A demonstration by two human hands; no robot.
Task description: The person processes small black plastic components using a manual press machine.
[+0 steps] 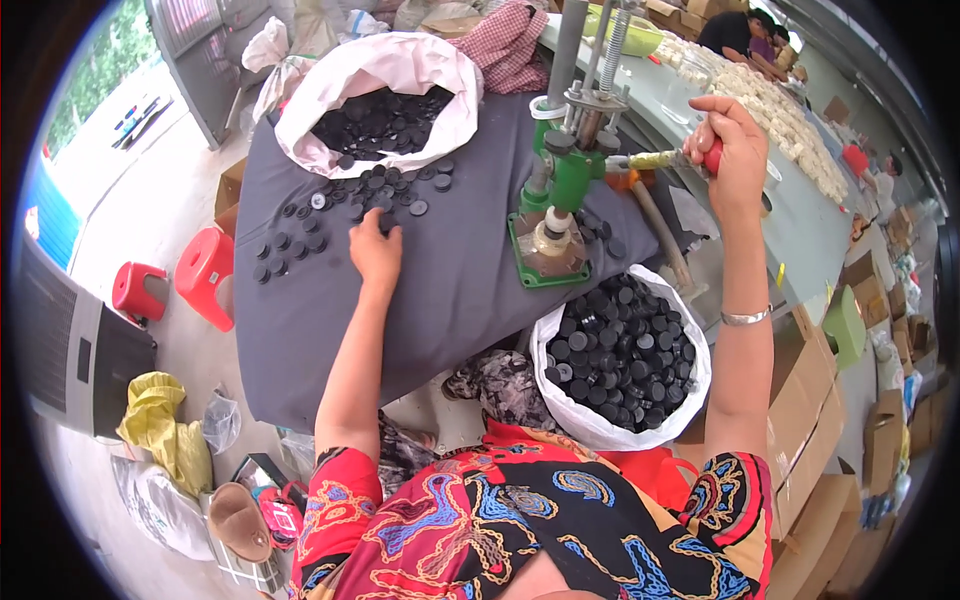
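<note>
My left hand (376, 252) is over the grey cloth-covered table, thumb and fingers closed around a black cap (386, 223) at the edge of a loose spread of caps. More black plastic caps (283, 241) lie on the cloth to its left, some in rough rows. My right hand (735, 150) is raised at the right, wrapped around the red knob (713, 156) of a lever. That lever belongs to a green hand press (572, 180) standing on the table. Under its ram is a round, pale metal die (552, 236); whether a cap sits in it, I cannot tell.
A white sack (466, 110) of black caps stands at the table's far side. Another white sack (548, 418), full of caps, is by my lap. Red stools (205, 275) stand left. Beyond the press, a long table (800, 265) bears many pale pieces; people (735, 38) sit farther back.
</note>
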